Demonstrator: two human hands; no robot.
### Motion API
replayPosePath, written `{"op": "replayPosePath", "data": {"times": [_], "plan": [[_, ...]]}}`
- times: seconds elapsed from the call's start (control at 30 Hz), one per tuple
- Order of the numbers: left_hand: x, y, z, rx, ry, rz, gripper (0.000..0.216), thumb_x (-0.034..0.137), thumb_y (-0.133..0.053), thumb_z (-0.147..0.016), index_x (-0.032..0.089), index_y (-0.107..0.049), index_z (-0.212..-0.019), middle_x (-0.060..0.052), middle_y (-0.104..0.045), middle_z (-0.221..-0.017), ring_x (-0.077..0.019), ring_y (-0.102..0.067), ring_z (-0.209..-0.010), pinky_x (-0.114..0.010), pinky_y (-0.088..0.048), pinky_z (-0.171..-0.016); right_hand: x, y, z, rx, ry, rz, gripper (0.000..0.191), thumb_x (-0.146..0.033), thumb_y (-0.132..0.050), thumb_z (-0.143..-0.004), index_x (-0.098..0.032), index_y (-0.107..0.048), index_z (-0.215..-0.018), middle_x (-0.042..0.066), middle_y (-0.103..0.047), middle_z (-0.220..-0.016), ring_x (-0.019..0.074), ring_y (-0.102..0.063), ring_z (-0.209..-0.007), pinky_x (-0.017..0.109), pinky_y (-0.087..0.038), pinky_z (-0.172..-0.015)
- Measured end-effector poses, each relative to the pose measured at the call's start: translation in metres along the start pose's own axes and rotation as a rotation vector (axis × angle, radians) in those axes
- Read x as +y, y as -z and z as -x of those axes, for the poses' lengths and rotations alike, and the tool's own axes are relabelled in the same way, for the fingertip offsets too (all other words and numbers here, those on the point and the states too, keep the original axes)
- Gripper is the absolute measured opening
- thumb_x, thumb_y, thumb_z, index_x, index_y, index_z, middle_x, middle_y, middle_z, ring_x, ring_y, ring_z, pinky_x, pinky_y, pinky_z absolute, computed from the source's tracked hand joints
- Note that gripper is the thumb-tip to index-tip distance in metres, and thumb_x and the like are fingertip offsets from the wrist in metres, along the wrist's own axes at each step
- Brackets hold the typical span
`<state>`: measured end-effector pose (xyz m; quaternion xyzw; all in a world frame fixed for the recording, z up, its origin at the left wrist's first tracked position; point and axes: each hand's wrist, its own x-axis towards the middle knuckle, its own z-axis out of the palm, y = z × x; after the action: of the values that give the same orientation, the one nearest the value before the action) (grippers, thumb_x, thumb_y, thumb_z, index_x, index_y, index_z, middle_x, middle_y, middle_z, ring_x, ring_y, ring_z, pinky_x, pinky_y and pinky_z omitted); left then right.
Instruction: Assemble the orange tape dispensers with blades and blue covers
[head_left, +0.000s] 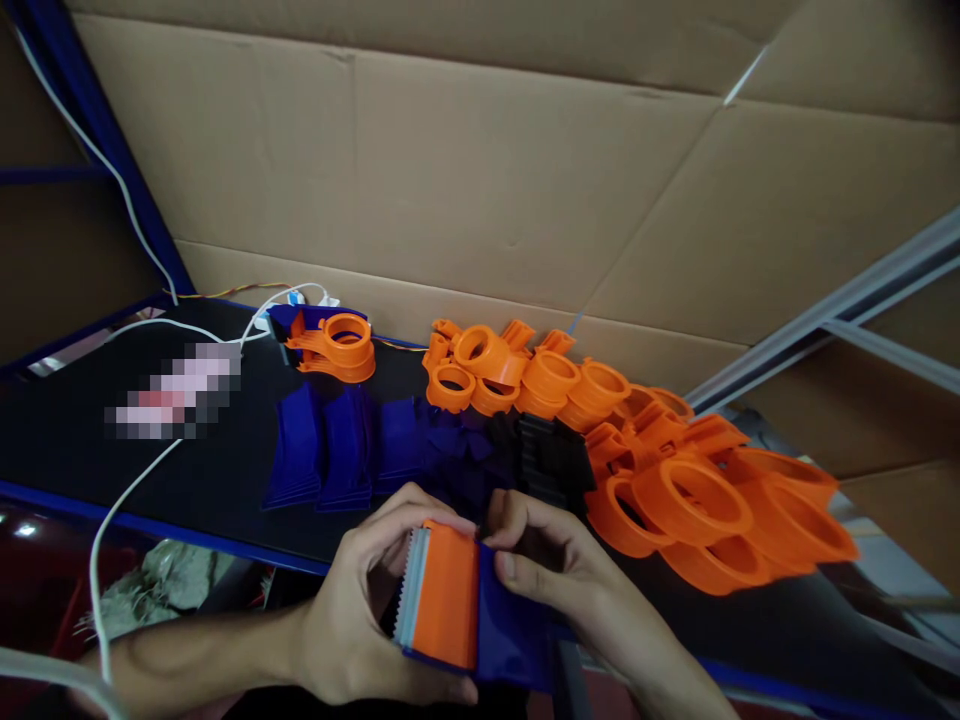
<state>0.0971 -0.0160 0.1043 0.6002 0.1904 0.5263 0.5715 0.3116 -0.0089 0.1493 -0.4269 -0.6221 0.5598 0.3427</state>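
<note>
We note the left hand (337, 590) curled round a toothed orange-and-blue piece (466, 605) at the worktop's (45, 440) near edge — right hand (559, 565) gripping its blue side. Assembly looks partway (seating unclear); loose orange rings (551, 385) and blue plates (294, 445) lie unjoined.

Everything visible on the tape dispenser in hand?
The tape dispenser looks mostly plastic: orange face turned up, grey toothed strip along its picture-left edge, dark blue panel on the other side. It is held by the table's near edge: the left hand wraps the toothed end, the right hand's thumb lies on the blue panel. Its underside is hidden.
</note>
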Motion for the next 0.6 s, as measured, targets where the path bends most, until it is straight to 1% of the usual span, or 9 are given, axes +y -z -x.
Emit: {"op": "replayPosePath", "data": {"times": [0.07, 0.13, 0.2, 0.27, 0.33, 0.4, 0.47, 0.53, 0.6], "plan": [[-0.001, -0.001, 0.0, 0.06, 0.069, 0.045, 0.071, 0.024, -0.093, -0.056, 0.024, -0.066, -0.121, -0.009, -0.061, -0.114, -0.0252, -0.059, -0.104, -0.032, -0.05, -0.086, -0.006, -0.001, 0.004, 0.081, 0.09, 0.229, 0.022, -0.041, -0.066, -0.092, -0.021, -0.065, -0.083, 0.001, -0.059, -0.085, 0.0154, -0.056, -0.082, 0.026, -0.044, -0.076], [-0.004, -0.001, 0.001, 0.147, 0.147, 0.146, 0.065, 0.023, -0.087, -0.066, 0.025, -0.062, -0.126, -0.009, -0.062, -0.123, -0.0249, -0.06, -0.11, -0.032, -0.05, -0.092, -0.013, -0.002, 0.011, 0.135, 0.186, 0.52, 0.02, -0.041, -0.059, -0.096, -0.026, -0.07, -0.105, 0.005, -0.062, -0.104, 0.0194, -0.06, -0.098, 0.031, -0.048, -0.087], [-0.007, -0.002, 0.002, 0.254, 0.213, 0.261, 0.058, 0.023, -0.08, -0.077, 0.026, -0.058, -0.131, -0.009, -0.063, -0.128, -0.0237, -0.061, -0.112, -0.033, -0.049, -0.097, -0.02, -0.003, 0.021, 0.106, 0.26, 0.774, 0.042, -0.047, -0.064, -0.092, -0.033, -0.062, -0.132, 0.008, -0.058, -0.126, 0.0242, -0.059, -0.113, 0.036, -0.05, -0.095], [-0.009, -0.003, 0.003, 0.353, 0.259, 0.353, 0.052, 0.023, -0.073, -0.084, 0.026, -0.056, -0.134, -0.009, -0.064, -0.128, -0.0229, -0.062, -0.113, -0.034, -0.049, -0.099, -0.026, -0.003, 0.028, 0.059, 0.309, 0.942, 0.06, -0.046, -0.069, -0.088, -0.037, -0.051, -0.145, 0.009, -0.056, -0.132, 0.025, -0.059, -0.115, 0.036, -0.054, -0.094], [-0.011, -0.004, 0.003, 0.381, 0.264, 0.422, 0.054, 0.024, -0.072, -0.086, 0.026, -0.055, -0.137, -0.009, -0.064, -0.131, -0.0241, -0.061, -0.119, -0.037, -0.047, -0.104, -0.031, -0.001, 0.03, 0.053, 0.341, 1.014, 0.057, -0.037, -0.066, -0.092, -0.038, -0.049, -0.147, 0.007, -0.059, -0.128, 0.0218, -0.063, -0.109, 0.033, -0.057, -0.089], [-0.012, -0.006, 0.002, 0.333, 0.206, 0.482, 0.059, 0.027, -0.075, -0.084, 0.026, -0.055, -0.139, -0.01, -0.061, -0.138, -0.028, -0.054, -0.13, -0.043, -0.043, -0.11, -0.038, 0.006, 0.024, 0.067, 0.383, 0.996, 0.046, -0.028, -0.06, -0.097, -0.037, -0.055, -0.142, 0.005, -0.064, -0.122, 0.0182, -0.066, -0.103, 0.029, -0.057, -0.085], [-0.014, -0.008, 0.002, 0.273, 0.135, 0.526, 0.064, 0.032, -0.076, -0.082, 0.027, -0.054, -0.141, -0.011, -0.054, -0.146, -0.0318, -0.044, -0.14, -0.048, -0.039, -0.114, -0.048, 0.018, 0.008, 0.096, 0.4, 0.925, 0.038, -0.03, -0.061, -0.096, -0.034, -0.064, -0.134, 0.004, -0.069, -0.117, 0.0174, -0.069, -0.099, 0.027, -0.058, -0.082], [-0.017, -0.011, 0.003, 0.229, 0.13, 0.55, 0.062, 0.036, -0.072, -0.085, 0.028, -0.052, -0.143, -0.011, -0.051, -0.15, -0.0331, -0.039, -0.143, -0.052, -0.038, -0.115, -0.06, 0.029, -0.019, 0.198, 0.402, 0.862, 0.032, -0.035, -0.064, -0.094, -0.03, -0.071, -0.124, 0.003, -0.073, -0.114, 0.0188, -0.071, -0.096, 0.028, -0.058, -0.082], [-0.022, -0.014, 0.005, 0.176, 0.199, 0.546, 0.055, 0.037, -0.064, -0.092, 0.027, -0.051, -0.144, -0.013, -0.056, -0.143, -0.0322, -0.046, -0.138, -0.053, -0.04, -0.112, -0.071, 0.036, -0.056, 0.341, 0.401, 0.87, 0.031, -0.039, -0.066, -0.092, -0.025, -0.074, -0.118, 0.004, -0.076, -0.11, 0.0213, -0.072, -0.094, 0.032, -0.057, -0.085]]}}
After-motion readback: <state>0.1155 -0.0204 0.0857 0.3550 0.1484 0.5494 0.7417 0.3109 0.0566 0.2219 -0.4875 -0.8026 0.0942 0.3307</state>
